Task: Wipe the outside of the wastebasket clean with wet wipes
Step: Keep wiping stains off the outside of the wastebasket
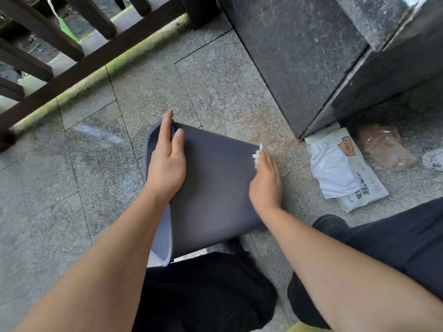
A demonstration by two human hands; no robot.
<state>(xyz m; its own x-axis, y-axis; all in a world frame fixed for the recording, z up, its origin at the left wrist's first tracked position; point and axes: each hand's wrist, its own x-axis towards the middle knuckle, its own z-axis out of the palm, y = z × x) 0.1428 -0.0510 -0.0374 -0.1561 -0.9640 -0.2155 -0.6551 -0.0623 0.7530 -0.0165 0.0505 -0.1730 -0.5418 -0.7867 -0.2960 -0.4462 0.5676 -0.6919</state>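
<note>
A dark grey wastebasket (215, 183) lies tipped on its side on the stone floor, its open rim toward the left. My left hand (167, 161) grips that rim, fingers inside and thumb on the outer wall. My right hand (265, 178) presses a white wet wipe (257, 153) against the basket's right edge near its base; only a small bunch of the wipe shows past my fingers.
A white pack of wet wipes (342, 168) lies open on the floor at the right, beside a brownish plastic bag (386, 146). A dark stone pillar (299, 56) stands behind. A dark wooden railing (60, 51) runs along the upper left. My legs in dark trousers (206, 295) are below.
</note>
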